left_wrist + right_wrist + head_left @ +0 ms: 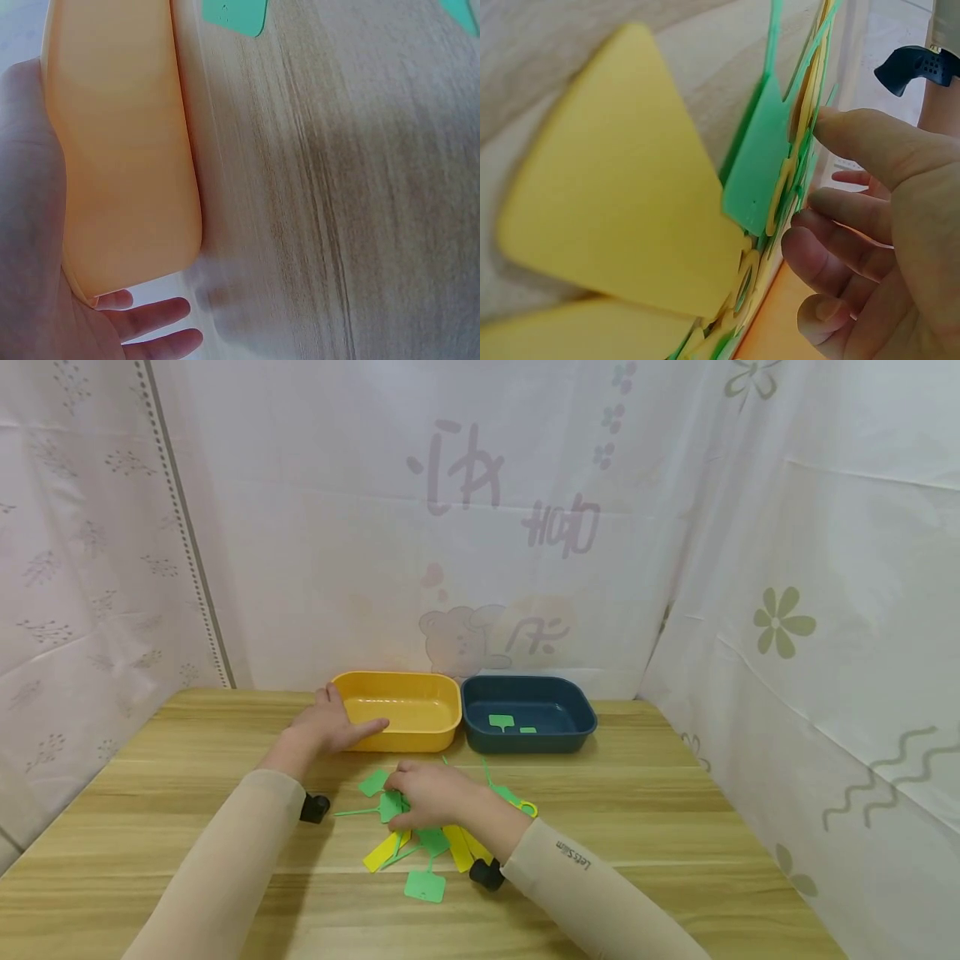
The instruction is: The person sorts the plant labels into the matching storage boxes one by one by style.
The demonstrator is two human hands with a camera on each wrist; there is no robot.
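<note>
My left hand (326, 722) rests on the left end of the yellow bin (397, 742), its thumb along the front rim. In the left wrist view its straight fingers (161, 319) lie spread past the end of the bin. My right hand (435, 793) reaches over a loose pile of plastic label tags, green and yellow, with thin stems. In the right wrist view its thumb and index fingertip are apart beside the green stems, close to a green tag (757, 161) and a large yellow tag (622, 187). Part of the pile is hidden under this hand.
To the right of the yellow bin stands a dark blue bin (528, 742), with a green tag (501, 721) and a smaller green piece (528, 730) inside. One green tag (425, 886) lies at the pile's near side. A patterned curtain (322, 527) hangs behind the wooden table (637, 877).
</note>
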